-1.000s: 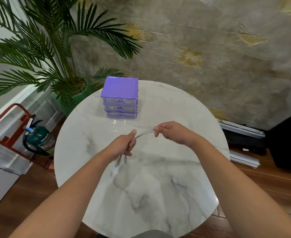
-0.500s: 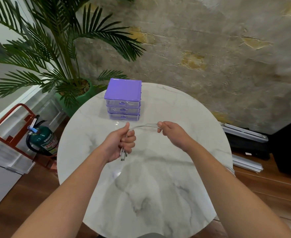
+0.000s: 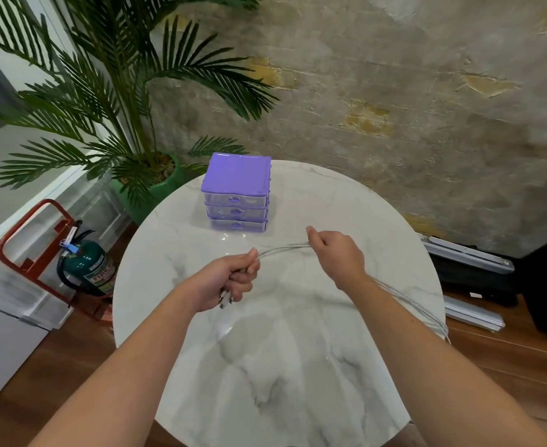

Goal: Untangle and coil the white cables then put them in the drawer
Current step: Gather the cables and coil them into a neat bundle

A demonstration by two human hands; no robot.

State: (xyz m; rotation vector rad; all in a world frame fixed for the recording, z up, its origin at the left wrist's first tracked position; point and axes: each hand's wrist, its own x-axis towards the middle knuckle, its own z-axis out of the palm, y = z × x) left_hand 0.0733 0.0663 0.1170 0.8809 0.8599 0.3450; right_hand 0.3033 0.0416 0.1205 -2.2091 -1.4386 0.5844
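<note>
Your right hand (image 3: 336,253) has slid further along the white cables (image 3: 281,250), which your left hand (image 3: 230,279) grips by the plugs, straightening them before coiling.

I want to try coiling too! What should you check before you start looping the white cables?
1. Left hand grips the plug ends: ok.
2. Right hand pinches the white cables: ok.
3. Strands untangled: cannot tell; they run together between the hands.
4. Slack on the marble table: not ok, it trails off the right edge.
5. Purple drawer unit open: not ok, all drawers shut.
</note>
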